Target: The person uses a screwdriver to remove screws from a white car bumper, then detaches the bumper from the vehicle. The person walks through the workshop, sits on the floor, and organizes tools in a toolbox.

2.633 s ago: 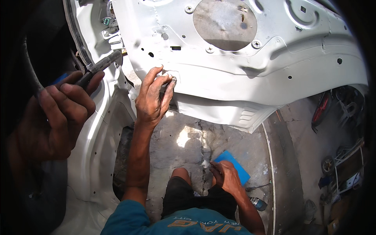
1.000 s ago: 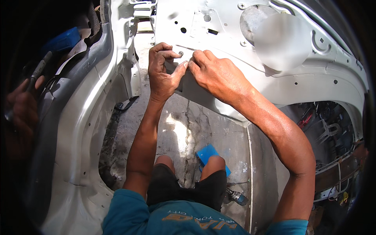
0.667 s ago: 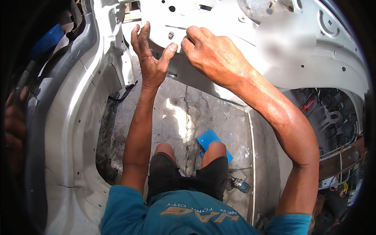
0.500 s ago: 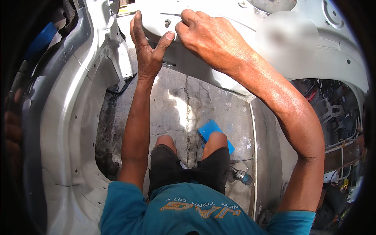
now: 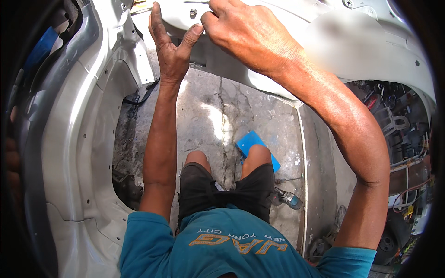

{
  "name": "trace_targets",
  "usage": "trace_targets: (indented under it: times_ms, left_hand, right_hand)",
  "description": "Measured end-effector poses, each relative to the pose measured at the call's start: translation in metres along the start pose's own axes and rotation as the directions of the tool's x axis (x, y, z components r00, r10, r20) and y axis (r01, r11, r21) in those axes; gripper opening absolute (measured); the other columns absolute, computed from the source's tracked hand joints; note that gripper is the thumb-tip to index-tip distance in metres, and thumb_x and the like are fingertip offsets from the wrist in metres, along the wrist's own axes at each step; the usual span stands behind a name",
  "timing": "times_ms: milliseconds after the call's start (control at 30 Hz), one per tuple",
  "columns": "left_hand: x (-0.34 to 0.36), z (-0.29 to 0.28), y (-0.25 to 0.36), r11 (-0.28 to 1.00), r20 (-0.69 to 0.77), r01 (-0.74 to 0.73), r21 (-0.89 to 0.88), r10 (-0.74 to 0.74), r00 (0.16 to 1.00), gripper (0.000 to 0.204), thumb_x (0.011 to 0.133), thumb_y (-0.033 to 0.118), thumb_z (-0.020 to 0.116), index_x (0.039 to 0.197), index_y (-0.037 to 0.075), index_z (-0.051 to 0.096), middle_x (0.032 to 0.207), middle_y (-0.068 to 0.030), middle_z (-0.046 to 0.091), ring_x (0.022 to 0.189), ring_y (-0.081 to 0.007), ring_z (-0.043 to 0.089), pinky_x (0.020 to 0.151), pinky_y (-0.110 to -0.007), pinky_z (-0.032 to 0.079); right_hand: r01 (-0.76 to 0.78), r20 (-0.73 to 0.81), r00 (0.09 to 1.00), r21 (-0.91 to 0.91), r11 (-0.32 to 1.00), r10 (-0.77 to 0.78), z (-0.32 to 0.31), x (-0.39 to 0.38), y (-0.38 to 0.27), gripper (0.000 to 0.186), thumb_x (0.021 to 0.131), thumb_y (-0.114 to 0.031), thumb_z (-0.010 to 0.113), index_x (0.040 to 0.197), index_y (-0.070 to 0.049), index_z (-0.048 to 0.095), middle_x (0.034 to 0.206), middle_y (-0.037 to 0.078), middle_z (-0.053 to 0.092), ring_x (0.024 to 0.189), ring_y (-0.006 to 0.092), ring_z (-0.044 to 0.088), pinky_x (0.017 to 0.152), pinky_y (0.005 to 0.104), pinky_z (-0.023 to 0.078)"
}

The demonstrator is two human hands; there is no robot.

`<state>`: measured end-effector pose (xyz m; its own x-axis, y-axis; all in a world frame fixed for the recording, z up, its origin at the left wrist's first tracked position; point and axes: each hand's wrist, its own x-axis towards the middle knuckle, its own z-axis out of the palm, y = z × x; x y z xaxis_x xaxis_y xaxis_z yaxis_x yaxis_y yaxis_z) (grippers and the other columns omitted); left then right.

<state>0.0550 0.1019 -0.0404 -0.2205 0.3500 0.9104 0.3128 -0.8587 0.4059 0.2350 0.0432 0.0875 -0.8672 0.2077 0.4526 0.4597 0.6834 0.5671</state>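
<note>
Both my arms reach up to a white car body panel (image 5: 259,83) at the top of the picture. My left hand (image 5: 172,51) is open beside the panel's lower left edge, fingers pointing up and thumb spread apart. To its right, my right hand (image 5: 250,34) is closed against the panel, knuckles toward me. A thin dark line, perhaps a rod or a slot, shows at its fingertips, partly cut off by the top edge. What the fingers grip is hidden. Between the hands, a small bolt-like stud (image 5: 193,13) stands out from the panel.
A pale car body frame (image 5: 69,139) curves down my left side. On the cracked concrete floor (image 5: 199,111) lie a blue flat case (image 5: 250,139) and a teal power tool (image 5: 289,199). Assorted clutter and a white plastic chair (image 5: 391,120) stand at right, with a wheel (image 5: 389,243) lower down.
The view has shifted slightly, so the panel and both hands sit higher in the picture. Both hands keep nearly the same pose against the panel.
</note>
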Motion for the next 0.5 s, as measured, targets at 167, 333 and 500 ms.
trace_targets:
  times_ms: [167,333,500]
  left_hand:
    - [0.0,-0.001,-0.004,0.998,0.012,-0.024,0.056,0.023,1.0,0.101,0.09,0.036,0.078,0.165,0.01,0.015,0.17,-0.0142,0.016,0.158,-0.0302,0.013,0.129,-0.046,0.012]
    - [-0.004,-0.001,-0.006,0.999,-0.003,-0.032,0.044,0.033,0.999,0.101,0.09,0.035,0.078,0.165,0.011,0.016,0.169,-0.016,0.016,0.158,-0.0314,0.014,0.129,-0.046,0.012]
    - [-0.005,0.003,-0.006,0.994,0.002,-0.04,0.105,0.04,0.999,0.1,0.09,0.032,0.078,0.165,0.011,0.015,0.17,-0.0159,0.015,0.157,-0.0315,0.015,0.129,-0.045,0.011]
  right_hand:
    - [-0.017,-0.076,0.997,-0.008,1.0,0.016,0.01,-0.001,0.001,0.02,0.089,-0.014,0.057,0.092,0.005,0.062,0.087,0.021,0.06,0.082,0.0334,0.066,0.073,0.0404,0.056]
    - [-0.005,-0.109,0.994,0.061,0.998,0.011,0.007,-0.005,0.003,0.018,0.091,-0.013,0.056,0.095,0.004,0.058,0.09,0.02,0.059,0.083,0.0339,0.066,0.074,0.0413,0.056]
    - [-0.069,-0.084,0.994,0.052,0.996,0.073,0.007,-0.012,0.003,0.018,0.09,-0.013,0.056,0.095,0.004,0.058,0.091,0.02,0.06,0.085,0.0341,0.067,0.072,0.0414,0.056]
